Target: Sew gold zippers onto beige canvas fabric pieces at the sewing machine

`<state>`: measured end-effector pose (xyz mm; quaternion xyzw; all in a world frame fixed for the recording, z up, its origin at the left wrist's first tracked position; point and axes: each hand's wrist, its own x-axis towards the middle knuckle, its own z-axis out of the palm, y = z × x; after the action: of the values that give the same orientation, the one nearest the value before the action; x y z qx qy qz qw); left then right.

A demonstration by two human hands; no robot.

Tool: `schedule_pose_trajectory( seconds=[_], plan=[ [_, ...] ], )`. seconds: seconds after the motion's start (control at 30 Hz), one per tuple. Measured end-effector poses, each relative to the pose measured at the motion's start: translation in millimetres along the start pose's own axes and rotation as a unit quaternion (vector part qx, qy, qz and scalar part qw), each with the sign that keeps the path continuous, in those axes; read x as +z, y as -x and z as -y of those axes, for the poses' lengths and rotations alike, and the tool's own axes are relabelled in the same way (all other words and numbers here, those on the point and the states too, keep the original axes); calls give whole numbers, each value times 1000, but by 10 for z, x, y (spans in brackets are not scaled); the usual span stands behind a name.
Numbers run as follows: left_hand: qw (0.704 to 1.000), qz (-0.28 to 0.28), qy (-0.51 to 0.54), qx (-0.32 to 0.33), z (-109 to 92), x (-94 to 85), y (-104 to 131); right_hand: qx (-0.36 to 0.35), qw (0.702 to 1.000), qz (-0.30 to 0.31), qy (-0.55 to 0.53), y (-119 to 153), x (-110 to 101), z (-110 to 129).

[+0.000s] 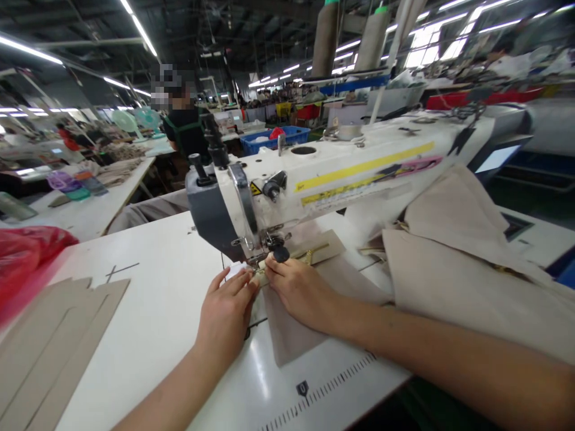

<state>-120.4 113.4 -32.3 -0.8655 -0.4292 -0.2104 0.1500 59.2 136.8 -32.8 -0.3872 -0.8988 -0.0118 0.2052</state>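
Observation:
The white sewing machine spans the table, its needle and presser foot low over the work. Under and beside the foot lies a beige fabric piece with a tan strip and a gold-coloured zipper part. My left hand rests left of the foot, fingers stretched out and lying over a small white piece. Close by on the right, my right hand has its fingers pressed together on the fabric's edge at the foot. My fingertips partly hide the stitching spot.
Stacked beige fabric pieces lie to the right. At the left are flat card-like templates and a red plastic bag. Two thread cones stand above the machine. Beyond it are a blue crate and a person.

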Motion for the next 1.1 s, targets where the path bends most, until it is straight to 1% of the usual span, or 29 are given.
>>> schedule_pose_trajectory(
  seconds=[0.1, 0.23, 0.37, 0.5, 0.63, 0.83, 1.0, 1.1],
  plan=[
    [999, -22, -36, -3, -2, 24, 15, -3, 1000, -4, -3, -6, 3, -10],
    [999, -35, 2, 1, 1, 51, 4, -27, 1000, -13, -1, -14, 56, -32],
    [999, -44, 14, 12, 12, 36, -34, -42, 999, -10, 15, -34, 55, -27],
    [999, -36, 12, 33, 37, 8, -70, -41, 999, -10, 22, -57, 45, -21],
    [999, -24, 17, 31, 55, 12, -80, -41, 999, -13, 26, -73, 73, -39],
    [999, -16, 33, 10, 49, 48, -81, -35, 999, -13, 3, -96, 110, -58],
    [999, -12, 53, -6, 73, 79, -90, -10, 1000, -2, -22, -125, 129, -77],
    [998, -8, 60, -13, 90, 97, -84, -7, 999, -2, -41, -133, 144, -86]
  ],
)
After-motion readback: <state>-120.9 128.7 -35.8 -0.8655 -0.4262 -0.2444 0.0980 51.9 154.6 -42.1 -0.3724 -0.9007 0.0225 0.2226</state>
